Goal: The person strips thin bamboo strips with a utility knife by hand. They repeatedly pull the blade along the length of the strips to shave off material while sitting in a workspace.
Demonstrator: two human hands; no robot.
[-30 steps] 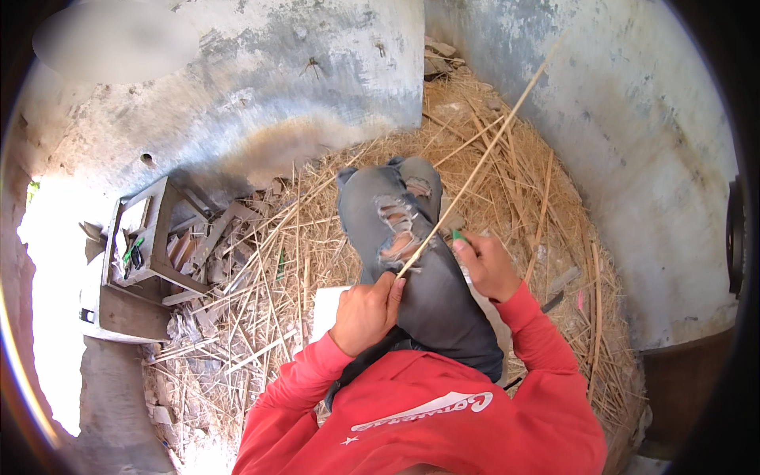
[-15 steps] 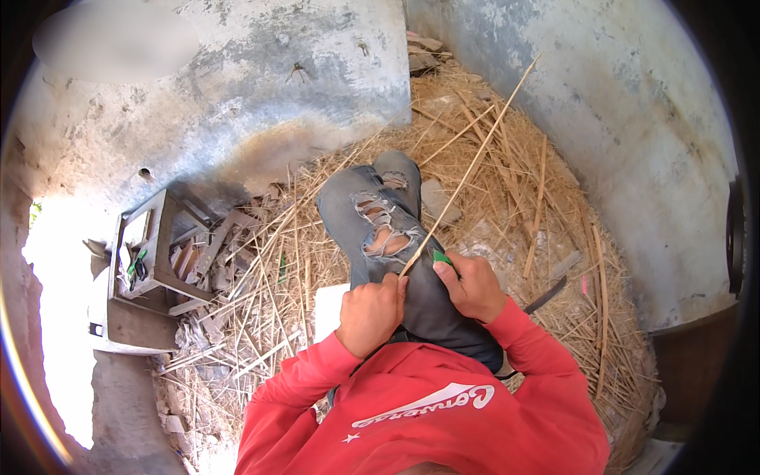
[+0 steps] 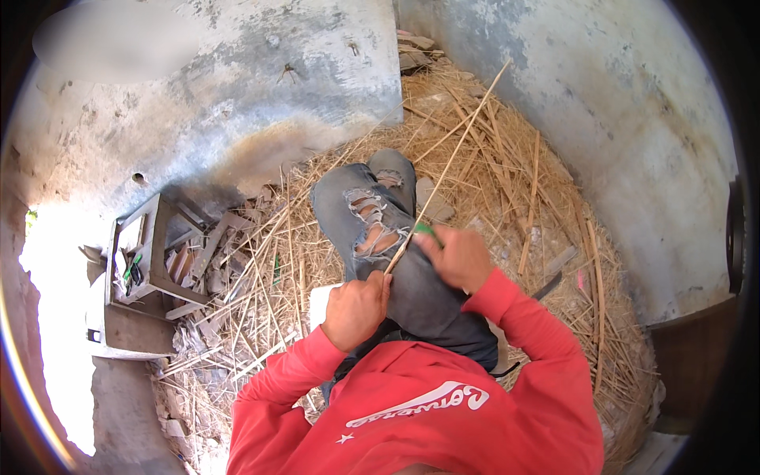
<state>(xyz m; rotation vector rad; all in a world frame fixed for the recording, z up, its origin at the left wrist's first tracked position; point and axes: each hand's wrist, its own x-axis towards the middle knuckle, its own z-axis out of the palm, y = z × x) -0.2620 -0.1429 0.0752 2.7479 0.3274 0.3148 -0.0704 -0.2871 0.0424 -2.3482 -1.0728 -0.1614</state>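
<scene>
My left hand (image 3: 355,312) is closed around the lower end of a long, thin bamboo strip (image 3: 453,157), above my thighs. The strip slants away to the upper right, across the torn knee of my grey jeans (image 3: 416,273). My right hand (image 3: 461,257) is wrapped round a small green tool (image 3: 426,230), which meets the strip a short way beyond my left hand. Most of the tool is hidden in my fingers, so its exact kind does not show.
Loose strips and shavings (image 3: 507,198) cover the floor. At the left stands a worn wooden stool lying on its side (image 3: 162,273), with green-and-black scissors (image 3: 132,271) there. Bare plaster walls (image 3: 602,119) rise ahead and to the right. A dark flat blade-like piece (image 3: 548,286) lies right of my legs.
My right hand has moved forward and left along the strip with the green tool. The left hand keeps hold of the strip and sits slightly lower left.
</scene>
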